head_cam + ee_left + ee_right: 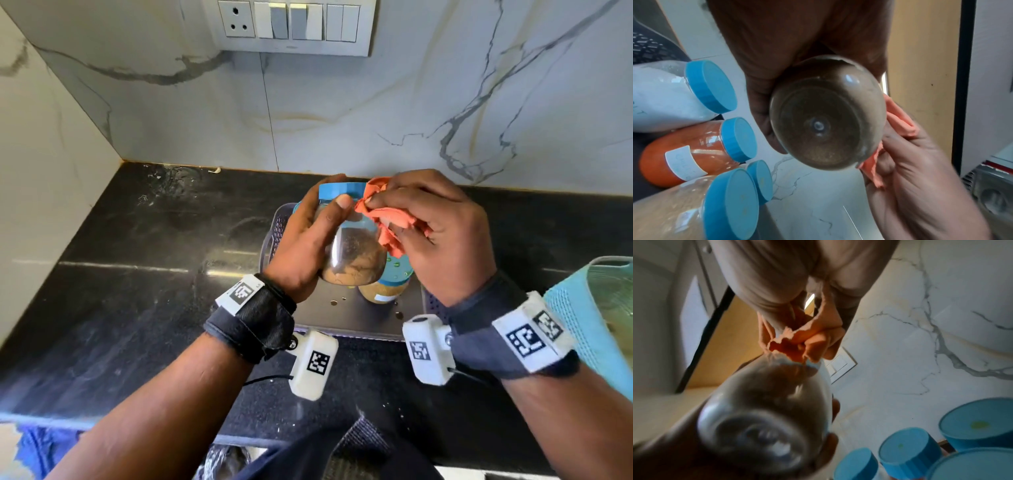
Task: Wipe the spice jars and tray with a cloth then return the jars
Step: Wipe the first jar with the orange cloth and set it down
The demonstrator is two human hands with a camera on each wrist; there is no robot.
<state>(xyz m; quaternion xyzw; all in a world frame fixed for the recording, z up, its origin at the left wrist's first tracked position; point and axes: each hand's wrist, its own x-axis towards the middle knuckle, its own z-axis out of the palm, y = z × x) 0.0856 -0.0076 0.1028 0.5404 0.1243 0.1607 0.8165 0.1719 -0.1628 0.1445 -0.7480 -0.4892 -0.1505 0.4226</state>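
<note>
Jar [352, 253] of brown spice, blue-lidded, is being held tilted above the grey tray [274, 236]; left hand [308, 246] is gripping its body, thumb near the lid. Right hand [442, 236] is clutching the bunched orange cloth [383, 219] against the jar's shoulder. Four other blue-lidded jars, including an orange-filled jar [684, 152], are standing beneath.

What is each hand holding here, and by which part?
The left hand grips a spice jar around its body, thumb near the blue lid. The right hand holds a bunched orange cloth in its fingers, pressed against the jar's side.
</note>
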